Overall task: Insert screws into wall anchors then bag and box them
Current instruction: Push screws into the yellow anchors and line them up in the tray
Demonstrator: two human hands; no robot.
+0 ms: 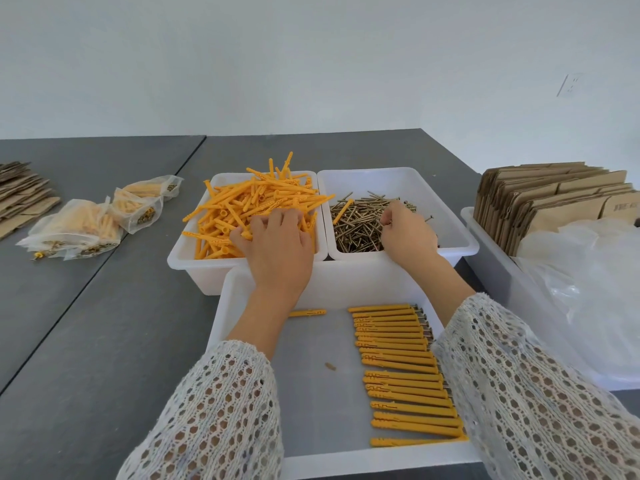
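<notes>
Left hand (277,244) spreads its fingers down into the orange anchors (249,209) in the bin at 11 o'clock; right hand (405,233) pinches among the screws (360,220) at 1 o'clock. Near tray (311,393): assembled anchors (405,372) line its right edge, left half bare. Filled bags (93,223) lie at 9 o'clock.

You are wearing a loose, off-white knitted top with open, lacy sleeves. The left sleeve (221,410) has a honeycomb mesh of small hexagonal holes. The right sleeve (530,386) has the same mesh broken by wavy denser bands running along its length. Both sleeves are wide at the cuff and end at the forearm. Your left hand (280,251) and right hand (407,233) are bare, without gloves, rings or watch.
</notes>
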